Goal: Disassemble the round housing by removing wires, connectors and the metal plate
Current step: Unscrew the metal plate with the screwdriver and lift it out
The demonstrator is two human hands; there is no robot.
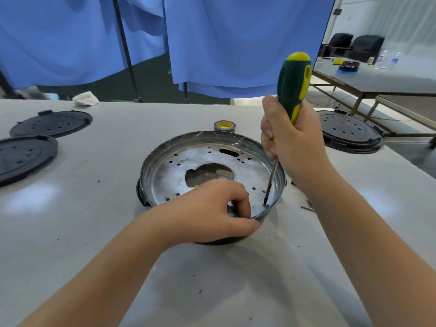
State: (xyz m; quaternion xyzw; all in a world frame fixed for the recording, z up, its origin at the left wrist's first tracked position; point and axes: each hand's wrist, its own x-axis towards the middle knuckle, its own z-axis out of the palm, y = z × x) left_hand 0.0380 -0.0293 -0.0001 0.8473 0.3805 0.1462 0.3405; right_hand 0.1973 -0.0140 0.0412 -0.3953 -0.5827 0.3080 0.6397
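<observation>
The round housing (162, 159) sits mid-table, a shallow metal bowl on a dark base. Inside lies the perforated metal plate (245, 168) with a large cut-out in its centre. My left hand (210, 208) grips the near rim of the housing, thumb outside and fingers curled inside. My right hand (290, 138) holds a green and yellow screwdriver (293, 83) upright. Its tip rests on a screw (266, 205) at the plate's near right edge. No wires or connectors show.
Two black perforated lids (50, 122) (21, 156) lie at the left, and another stack of lids (349, 131) at the right. A tape roll (224, 126) stands behind the housing. Loose screws (306, 207) lie right of it. A crumpled rag (85, 98) sits at the far edge.
</observation>
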